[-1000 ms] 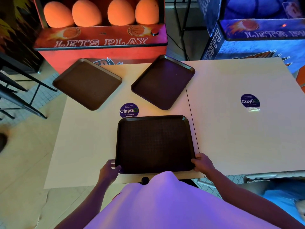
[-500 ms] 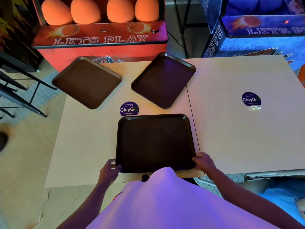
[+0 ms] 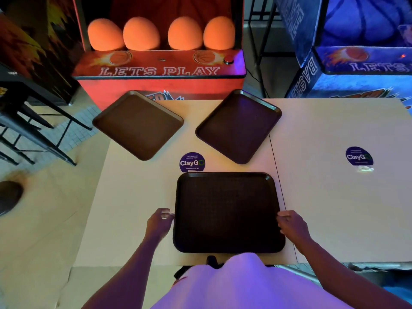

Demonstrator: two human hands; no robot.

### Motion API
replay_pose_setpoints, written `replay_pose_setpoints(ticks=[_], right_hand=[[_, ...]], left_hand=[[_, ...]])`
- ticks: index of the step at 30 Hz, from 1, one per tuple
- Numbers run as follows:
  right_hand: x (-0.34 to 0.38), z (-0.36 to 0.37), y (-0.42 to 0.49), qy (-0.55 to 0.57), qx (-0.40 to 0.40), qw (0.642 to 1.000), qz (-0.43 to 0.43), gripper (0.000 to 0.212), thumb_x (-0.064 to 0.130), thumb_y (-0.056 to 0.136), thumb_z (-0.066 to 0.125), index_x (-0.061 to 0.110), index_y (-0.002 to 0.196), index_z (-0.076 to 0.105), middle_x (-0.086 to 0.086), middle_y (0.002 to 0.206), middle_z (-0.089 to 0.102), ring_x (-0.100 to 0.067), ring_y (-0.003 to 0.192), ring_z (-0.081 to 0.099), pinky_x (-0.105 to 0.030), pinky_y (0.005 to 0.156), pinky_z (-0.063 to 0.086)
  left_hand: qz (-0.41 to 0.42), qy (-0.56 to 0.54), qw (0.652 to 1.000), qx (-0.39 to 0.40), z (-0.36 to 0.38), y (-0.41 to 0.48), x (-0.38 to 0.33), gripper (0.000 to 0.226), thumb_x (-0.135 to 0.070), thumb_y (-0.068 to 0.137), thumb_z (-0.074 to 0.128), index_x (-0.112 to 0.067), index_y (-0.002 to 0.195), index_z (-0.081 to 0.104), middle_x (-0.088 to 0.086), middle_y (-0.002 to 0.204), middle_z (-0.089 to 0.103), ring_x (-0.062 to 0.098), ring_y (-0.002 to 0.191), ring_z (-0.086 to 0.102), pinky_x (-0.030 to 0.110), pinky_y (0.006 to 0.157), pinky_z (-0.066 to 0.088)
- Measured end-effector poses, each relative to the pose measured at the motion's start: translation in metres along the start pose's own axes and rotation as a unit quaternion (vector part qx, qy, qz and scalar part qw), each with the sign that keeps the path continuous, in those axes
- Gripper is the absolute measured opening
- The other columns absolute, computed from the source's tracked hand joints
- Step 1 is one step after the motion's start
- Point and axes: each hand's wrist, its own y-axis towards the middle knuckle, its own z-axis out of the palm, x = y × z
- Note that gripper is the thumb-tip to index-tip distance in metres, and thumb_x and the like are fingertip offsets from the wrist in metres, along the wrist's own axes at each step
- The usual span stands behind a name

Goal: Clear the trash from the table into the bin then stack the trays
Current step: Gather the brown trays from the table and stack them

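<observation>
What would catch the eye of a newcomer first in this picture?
First, the four glowing orange balls in the red arcade machine beyond the table. Next, the near tray at the table's front edge, with the left hand and right hand at its sides. Behind it, the far-left tray overhangs the table corner and the far-middle tray lies askew.

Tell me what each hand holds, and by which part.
The right hand holds the near tray by its right rim; the left hand curls against its left rim, grip unclear.

An arcade eatery: basketball game machines (image 3: 160, 63) behind tray-strewn tables (image 3: 334, 208).
</observation>
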Motion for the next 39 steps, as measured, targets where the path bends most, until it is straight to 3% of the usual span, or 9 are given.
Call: replay_pose_setpoints(ticks=[4,8,14,18,21,24,31,39], right_hand=[[0.032,0.021,-0.004,0.014,0.023,0.999,-0.02,0.011,0.022,0.087,0.071,0.024,0.098,0.07,0.001,0.079,0.075,-0.019,0.07,0.074,-0.048,0.074,0.063],[0.07,0.047,-0.014,0.023,0.073,0.996,-0.045,0.013,0.022,0.09,0.073,0.02,0.102,0.068,-0.004,0.094,0.073,-0.019,0.081,0.073,-0.04,0.07,0.064],[0.119,0.084,-0.036,0.019,0.146,0.986,-0.08,0.016,0.026,0.092,0.07,0.026,0.107,0.067,0.001,0.1,0.071,-0.013,0.089,0.073,-0.034,0.077,0.063],[0.129,0.104,-0.052,0.001,0.16,0.984,-0.082,0.015,0.027,0.094,0.068,0.026,0.108,0.066,0.003,0.101,0.071,-0.012,0.089,0.072,-0.032,0.077,0.062],[0.124,0.111,-0.06,-0.007,0.162,0.984,-0.074,0.014,0.025,0.094,0.068,0.026,0.108,0.066,0.003,0.102,0.071,-0.012,0.089,0.072,-0.032,0.077,0.062],[0.115,0.113,-0.065,-0.015,0.161,0.985,-0.065,0.014,0.026,0.094,0.067,0.027,0.108,0.066,0.004,0.103,0.071,-0.012,0.089,0.073,-0.034,0.079,0.062],[0.119,0.121,-0.07,-0.025,0.166,0.984,-0.054,0.014,0.026,0.094,0.067,0.027,0.108,0.066,0.005,0.103,0.072,-0.01,0.089,0.073,-0.032,0.078,0.062],[0.154,0.163,-0.075,-0.029,0.201,0.975,-0.094,0.008,0.027,0.094,0.067,0.024,0.102,0.068,0.001,0.095,0.073,-0.008,0.079,0.074,-0.028,0.07,0.062]], left_hand=[[0.023,-0.013,1.0,-0.009,-0.021,0.027,-0.02,0.025,-0.027,0.093,0.072,-0.018,0.115,0.071,0.001,0.104,0.077,0.026,0.093,0.075,0.041,0.092,0.058],[0.067,0.025,0.997,-0.028,-0.051,0.06,-0.045,0.029,-0.028,0.094,0.07,-0.015,0.119,0.07,0.002,0.109,0.076,0.022,0.1,0.072,0.032,0.092,0.054],[0.119,0.127,0.983,-0.056,-0.096,0.124,-0.075,0.045,-0.03,0.093,0.068,-0.015,0.134,0.06,0.011,0.136,0.06,0.027,0.112,0.068,0.037,0.099,0.05],[0.152,0.271,0.95,-0.028,-0.115,0.158,-0.083,0.075,-0.038,0.094,0.067,-0.014,0.157,0.034,0.008,0.164,0.026,0.032,0.149,0.03,0.05,0.112,0.041],[0.15,0.356,0.922,0.007,-0.122,0.181,-0.083,0.093,-0.045,0.095,0.065,-0.014,0.165,0.012,0.003,0.173,0.005,0.031,0.158,0.009,0.054,0.118,0.034],[0.14,0.403,0.903,0.048,-0.122,0.193,-0.079,0.1,-0.05,0.095,0.063,-0.014,0.165,0.002,0.003,0.174,0.001,0.029,0.16,-0.001,0.053,0.122,0.027],[0.151,0.434,0.887,0.047,-0.112,0.178,-0.063,0.097,-0.05,0.095,0.061,-0.015,0.165,0.004,0.001,0.174,0.001,0.029,0.16,0.003,0.053,0.122,0.028],[0.128,0.389,0.912,0.02,-0.113,0.128,-0.005,0.098,-0.05,0.093,0.062,-0.022,0.165,0.003,-0.008,0.174,-0.004,0.032,0.159,0.009,0.054,0.116,0.036]])
